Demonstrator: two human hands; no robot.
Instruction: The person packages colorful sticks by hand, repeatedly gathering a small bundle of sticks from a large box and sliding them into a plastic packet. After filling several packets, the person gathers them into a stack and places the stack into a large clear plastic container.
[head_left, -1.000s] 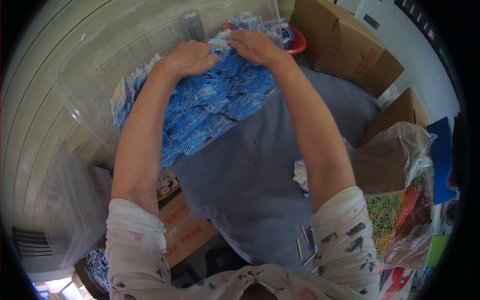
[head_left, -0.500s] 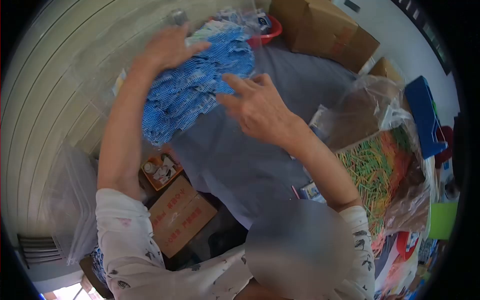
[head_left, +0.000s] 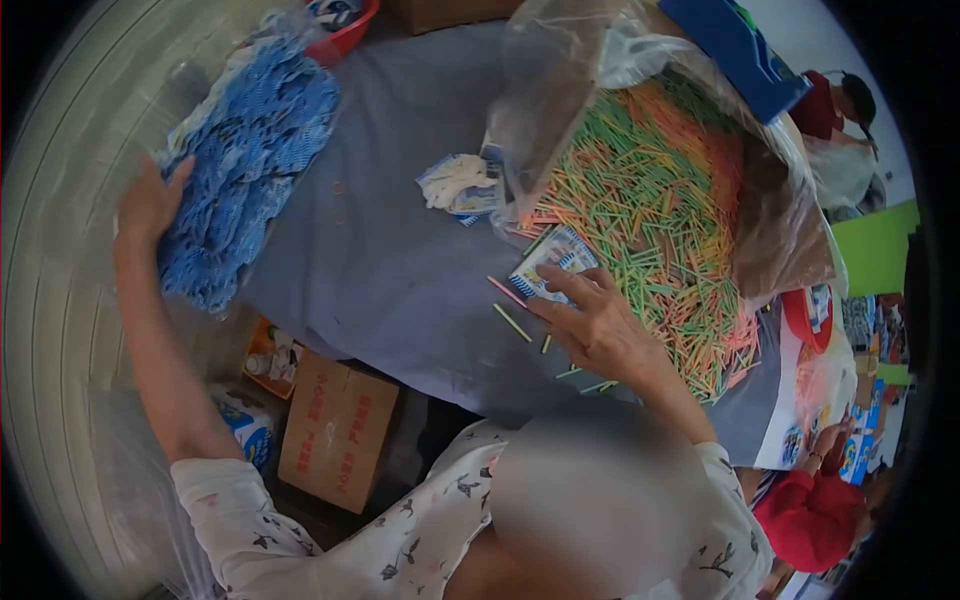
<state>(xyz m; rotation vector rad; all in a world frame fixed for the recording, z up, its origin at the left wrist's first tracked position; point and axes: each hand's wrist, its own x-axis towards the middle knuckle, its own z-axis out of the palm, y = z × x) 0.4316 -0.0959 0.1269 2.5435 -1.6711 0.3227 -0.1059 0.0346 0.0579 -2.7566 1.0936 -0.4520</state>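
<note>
Packets: your blue-and-white packets [head_left: 250, 150] lie in one heap, wrapped in clear plastic, at the upper left of the frame on the grey cloth [head_left: 400, 270].
Left hand: your left hand [head_left: 148, 205] rests flat on the heap's left edge, fingers spread, gripping nothing.
Right hand: your right hand [head_left: 600, 328] is spread wide, fingertips touching one single packet [head_left: 553, 262] at centre right.
Sticks: one bagged heap of coloured sticks [head_left: 650, 200]; one pink stick [head_left: 507, 292] and one green stick [head_left: 512, 322] lie just left of your fingers.
</note>
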